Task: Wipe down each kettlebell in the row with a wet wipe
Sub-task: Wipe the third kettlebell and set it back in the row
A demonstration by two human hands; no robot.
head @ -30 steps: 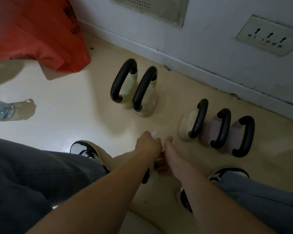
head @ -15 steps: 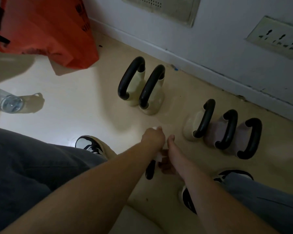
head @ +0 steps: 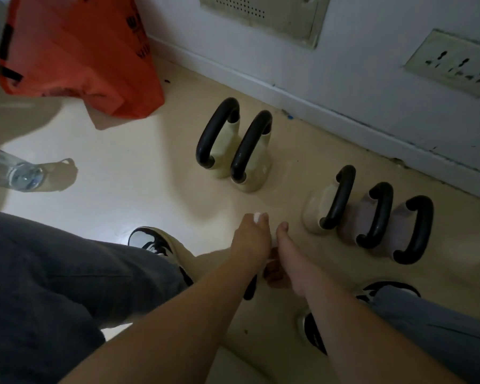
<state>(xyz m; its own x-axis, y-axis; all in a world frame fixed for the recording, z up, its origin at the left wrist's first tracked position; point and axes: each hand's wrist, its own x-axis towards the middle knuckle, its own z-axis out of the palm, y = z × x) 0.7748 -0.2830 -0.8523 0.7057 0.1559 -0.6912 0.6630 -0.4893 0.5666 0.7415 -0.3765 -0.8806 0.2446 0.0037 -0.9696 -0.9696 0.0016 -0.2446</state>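
Since the earlier frame both hands barely shifted. Left hand (head: 251,239) grips a white wet wipe (head: 257,216); right hand (head: 281,261) clasps the hidden black-handled kettlebell (head: 250,288) directly beneath, handle running toward the wall (head: 358,65).

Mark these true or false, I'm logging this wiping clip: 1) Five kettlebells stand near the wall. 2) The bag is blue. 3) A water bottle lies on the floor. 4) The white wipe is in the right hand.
1) True: two cream kettlebells and a group of three stand near the wall.
2) False: the bag is orange.
3) True: the clear bottle lies on the floor.
4) False: the wipe shows in the left hand; the right hand is beside it.
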